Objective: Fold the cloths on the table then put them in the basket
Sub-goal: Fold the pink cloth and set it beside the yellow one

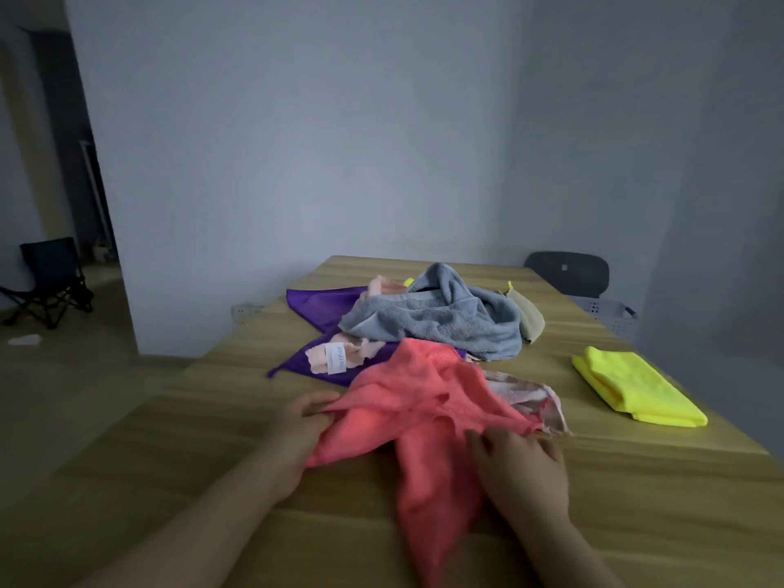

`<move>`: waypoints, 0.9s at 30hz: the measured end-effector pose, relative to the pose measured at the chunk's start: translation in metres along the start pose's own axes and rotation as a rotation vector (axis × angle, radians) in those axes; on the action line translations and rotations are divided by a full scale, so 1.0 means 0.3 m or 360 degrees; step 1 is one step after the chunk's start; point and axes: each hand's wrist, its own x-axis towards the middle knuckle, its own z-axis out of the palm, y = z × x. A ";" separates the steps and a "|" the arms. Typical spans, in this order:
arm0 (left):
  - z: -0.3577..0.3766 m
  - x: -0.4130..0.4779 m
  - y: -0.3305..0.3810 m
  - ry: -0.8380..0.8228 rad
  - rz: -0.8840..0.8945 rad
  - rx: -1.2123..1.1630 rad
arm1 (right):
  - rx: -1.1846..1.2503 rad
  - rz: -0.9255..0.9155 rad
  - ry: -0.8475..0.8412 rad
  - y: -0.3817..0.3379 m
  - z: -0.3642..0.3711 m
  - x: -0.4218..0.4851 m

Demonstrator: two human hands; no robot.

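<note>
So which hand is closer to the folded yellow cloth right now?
The right hand. It rests on the pink cloth, with the folded yellow cloth farther right on the table. The left hand grips the pink cloth's opposite edge, farther away.

The table point(636, 502) is pale wood-grain laminate with a matt, smooth top. On it, the coral cloth point(424, 418) looks like fuzzy microfibre — soft and matt. Behind that cloth, the grey towel point(441, 320) is looped terry, rough-napped; the purple cloth point(322, 299) looks thinner and smoother. Right of it, the yellow cloth point(636, 388) is bright, fine-napped microfibre.
</note>
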 end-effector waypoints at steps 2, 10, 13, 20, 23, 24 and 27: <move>-0.051 0.011 0.005 0.0120 -0.0043 0.0143 | -0.0012 0.0150 0.0002 0.036 -0.011 0.001; -0.056 -0.083 0.013 0.0430 0.1160 0.1659 | -0.0286 -0.0143 -0.0064 -0.006 -0.001 -0.018; 0.055 -0.126 -0.034 -0.0024 0.1128 0.1520 | -0.0184 -0.0341 -0.0171 -0.031 0.017 -0.022; 0.036 -0.100 -0.085 -0.0542 0.0703 0.2099 | -0.0202 -0.0289 -0.0272 -0.009 0.011 -0.013; -0.059 -0.106 -0.058 -0.0732 0.0598 0.2140 | -0.0065 -0.0224 -0.0304 0.006 0.006 -0.004; -0.091 -0.107 -0.048 -0.0789 0.0567 0.2141 | -0.0019 -0.0211 -0.0306 0.011 0.006 -0.002; -0.177 -0.108 -0.016 -0.0919 0.0521 0.2026 | 0.0077 -0.0198 -0.0322 0.020 0.005 0.001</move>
